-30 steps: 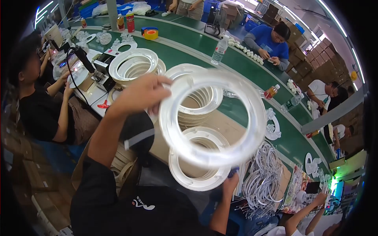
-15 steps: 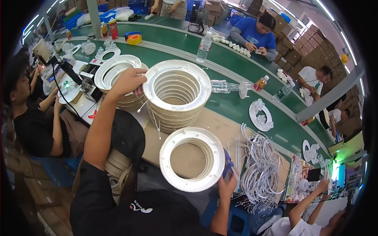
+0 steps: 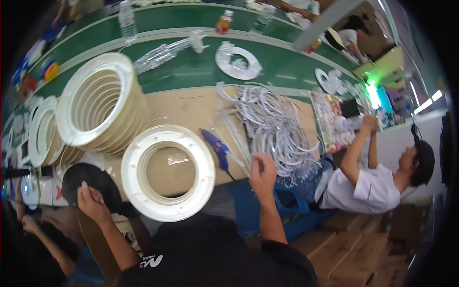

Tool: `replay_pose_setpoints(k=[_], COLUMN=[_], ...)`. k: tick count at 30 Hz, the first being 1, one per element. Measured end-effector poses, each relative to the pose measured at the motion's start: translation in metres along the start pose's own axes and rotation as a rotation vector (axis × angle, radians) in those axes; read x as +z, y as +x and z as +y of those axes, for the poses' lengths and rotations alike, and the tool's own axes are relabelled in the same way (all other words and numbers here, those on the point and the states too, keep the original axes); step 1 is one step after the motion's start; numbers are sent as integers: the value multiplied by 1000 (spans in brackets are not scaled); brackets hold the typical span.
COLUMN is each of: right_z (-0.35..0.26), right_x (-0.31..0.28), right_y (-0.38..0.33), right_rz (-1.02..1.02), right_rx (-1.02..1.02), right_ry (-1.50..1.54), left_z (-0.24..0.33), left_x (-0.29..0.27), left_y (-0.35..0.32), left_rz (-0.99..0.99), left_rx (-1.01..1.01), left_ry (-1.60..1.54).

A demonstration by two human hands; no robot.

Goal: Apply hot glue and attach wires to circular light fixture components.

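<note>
My left hand [image 3: 94, 203] hangs in front of a black rounded item [image 3: 91, 186], its fingers loosely bent and somewhat blurred, with nothing visible in them. Raised beside the bundle of white cables, my right hand [image 3: 263, 176] has curled fingers, a gap at the thumb, and nothing in it. Between my hands a short stack of white rings [image 3: 204, 167] stands at the near table edge, touched by neither hand. A blue glue gun [image 3: 217, 147] lies right of these rings. Behind to the left stands a tall ribbed stack of rings [image 3: 136, 103].
White cables [image 3: 282, 131] heap on the cardboard sheet [image 3: 177, 103]. Another ring stack [image 3: 40, 136] stands at far left. A clear plastic-wrapped part [image 3: 165, 53], white ring plate [image 3: 229, 69] and bottles [image 3: 224, 22] stand on the green surface. A co-worker in white [image 3: 368, 186] sits at right.
My right hand has let go of the glue gun, which now lies on the table. My left hand has left the tall stack and come nearer. The view has swung right.
</note>
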State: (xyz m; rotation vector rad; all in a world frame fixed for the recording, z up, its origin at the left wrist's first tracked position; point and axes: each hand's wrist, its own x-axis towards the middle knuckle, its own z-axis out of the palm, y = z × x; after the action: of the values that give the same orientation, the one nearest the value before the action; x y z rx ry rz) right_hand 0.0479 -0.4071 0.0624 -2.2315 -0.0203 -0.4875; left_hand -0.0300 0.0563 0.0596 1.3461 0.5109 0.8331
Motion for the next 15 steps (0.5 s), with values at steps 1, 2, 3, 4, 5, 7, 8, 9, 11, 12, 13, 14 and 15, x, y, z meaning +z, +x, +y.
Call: replay_pose_setpoints(k=[1, 2, 3, 4, 5, 7, 8, 9, 11, 12, 13, 14, 15], right_z=[5, 7, 6, 5, 4, 0, 0, 10, 50, 59, 69, 72, 76], right_x=[-5, -11, -15, -20, -21, -20, -18, -29, -42, -53, -65, -65, -62], right_y=[11, 23, 36, 46, 52, 63, 77, 88, 108, 114, 118, 122, 123], right_rz=[62, 90, 56, 22, 45, -133, -147, -120, 325, 351, 295, 217, 223], right_rx=[7, 23, 146, 266, 271, 110, 256, 266, 121, 128, 127, 112, 109], right_ry=[-81, -100, -105, -103, -109, -397, -302, -312, -358, -352, -449, -549, -550], left_z=[-11, -15, -17, -17, -15, -4, 5, 10, 8, 13, 15, 14, 11], left_x=[2, 3, 3, 4, 7, 12, 14, 22, 26, 30, 34, 32, 28], left_y=[-8, -14, -19, -21, -20, -15, -15, -15, -15, -13, -12, -13, -14], left_rz=[-7, -42, -61, -78, -99, -97, -85, -109, -158, -184, -205, -201, -200], left_rx=[-70, -79, -56, -30, -28, 10, 64, 63, 95, 130, 146, 142, 138], left_ry=[7, -5, 49, 102, 89, 65, 88, 71, 104, 110, 100, 129, 158])
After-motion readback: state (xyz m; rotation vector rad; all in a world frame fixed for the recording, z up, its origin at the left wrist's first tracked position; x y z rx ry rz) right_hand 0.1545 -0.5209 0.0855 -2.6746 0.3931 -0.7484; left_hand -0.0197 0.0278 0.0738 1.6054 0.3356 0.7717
